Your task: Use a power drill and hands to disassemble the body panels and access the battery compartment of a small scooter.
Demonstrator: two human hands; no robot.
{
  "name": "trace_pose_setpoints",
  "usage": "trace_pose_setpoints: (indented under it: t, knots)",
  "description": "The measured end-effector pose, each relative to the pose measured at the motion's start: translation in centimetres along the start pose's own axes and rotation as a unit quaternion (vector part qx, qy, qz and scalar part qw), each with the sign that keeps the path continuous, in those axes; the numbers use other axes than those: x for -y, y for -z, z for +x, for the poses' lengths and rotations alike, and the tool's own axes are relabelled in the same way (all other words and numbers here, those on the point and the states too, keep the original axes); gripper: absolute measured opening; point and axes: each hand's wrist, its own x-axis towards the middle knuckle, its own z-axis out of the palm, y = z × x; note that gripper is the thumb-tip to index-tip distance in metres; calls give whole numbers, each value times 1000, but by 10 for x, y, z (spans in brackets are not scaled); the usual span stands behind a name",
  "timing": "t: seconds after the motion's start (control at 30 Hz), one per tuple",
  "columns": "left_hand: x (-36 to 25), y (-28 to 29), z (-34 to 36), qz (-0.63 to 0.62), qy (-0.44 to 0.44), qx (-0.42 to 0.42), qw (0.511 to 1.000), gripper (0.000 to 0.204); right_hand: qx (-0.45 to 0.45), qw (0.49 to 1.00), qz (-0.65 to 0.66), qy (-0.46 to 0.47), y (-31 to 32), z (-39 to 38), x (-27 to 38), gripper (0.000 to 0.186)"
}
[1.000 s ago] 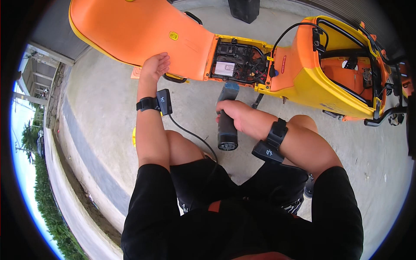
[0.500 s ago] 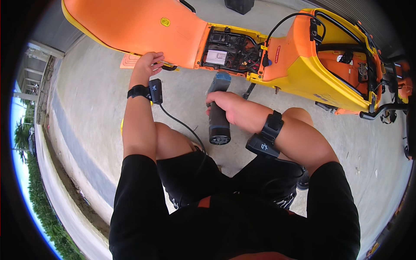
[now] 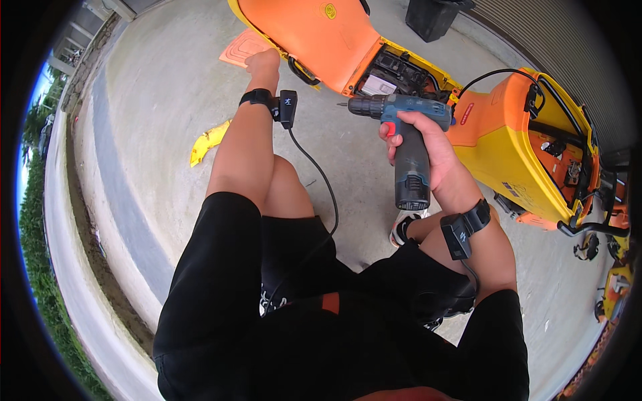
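Note:
My right hand (image 3: pixel 433 144) is wrapped round the grip of a cordless drill (image 3: pixel 413 160). The drill is dark blue-grey with a red trigger, and its short bit points left. My left hand (image 3: pixel 263 61) reaches out at the upper left, beside the lower edge of the orange-and-yellow scooter body (image 3: pixel 328 43). Its fingers look curled in, and whatever they hold is hidden. A flat orange panel (image 3: pixel 243 47) shows just beyond that hand. Behind the drill's chuck lies the scooter's uncovered bay (image 3: pixel 400 72), with wiring and a silver box.
On the concrete floor (image 3: pixel 160 87) left of my forearm lies a yellow plastic piece (image 3: pixel 210 142). A black bin (image 3: pixel 431 20) stands by the ribbed shutter at the back. The scooter's open front (image 3: pixel 555 160) and black bars (image 3: pixel 595 227) fill the right side.
The drill has turned from end-on to side view and moved right, up near the bay. My view has shifted left, and my left hand's fingers have gone from spread to curled.

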Motion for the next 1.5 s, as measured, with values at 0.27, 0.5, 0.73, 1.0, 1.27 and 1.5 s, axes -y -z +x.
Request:
trace_pose_setpoints:
  t: [0.27,0.5,0.73,1.0,1.27,1.5]
  knots:
    - [-17,12,-74,-53,2,312,949,41,91,991,56,75,-11,-36,8,49]
    - [-39,28,-126,-32,35,482,875,43,191,967,99,139,-17,-54,5,61]
    - [-42,46,-198,-170,-205,705,657,64,239,951,78,181,-22,-48,1,59]
    - [-49,40,-242,-297,-231,695,613,49,245,951,8,189,-41,-22,-6,54]
    - [-52,17,-237,-364,-80,642,670,27,199,957,148,154,-44,8,-14,34]
    - [-65,20,-235,-358,-180,651,645,25,234,954,138,124,-49,22,-17,40]
